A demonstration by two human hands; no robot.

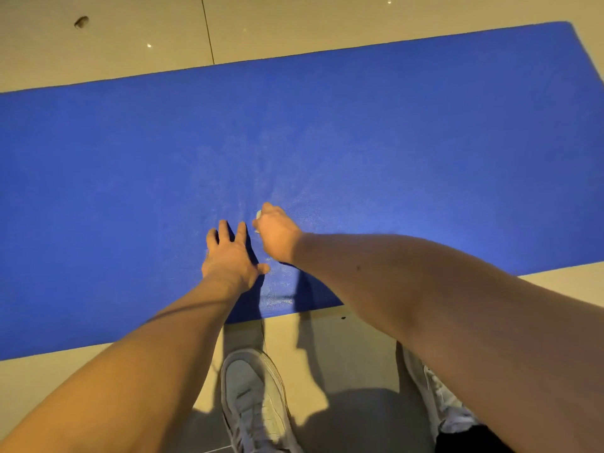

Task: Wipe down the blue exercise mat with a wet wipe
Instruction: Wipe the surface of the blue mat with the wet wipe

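From the head camera, the blue mat (359,125) is being shown laid flat across the tiled floor (130,44), its near edge just ahead of two pale shoes (255,403). The left hand (228,253) is being pressed onto the mat near that edge, fingers straight and spread. Just beside it, the right hand (276,233) is being held knuckles-up on the mat, fingers curled round a wet wipe (258,214); only a small pale scrap is being shown past them. A glossy patch is being caught beneath the wrists.
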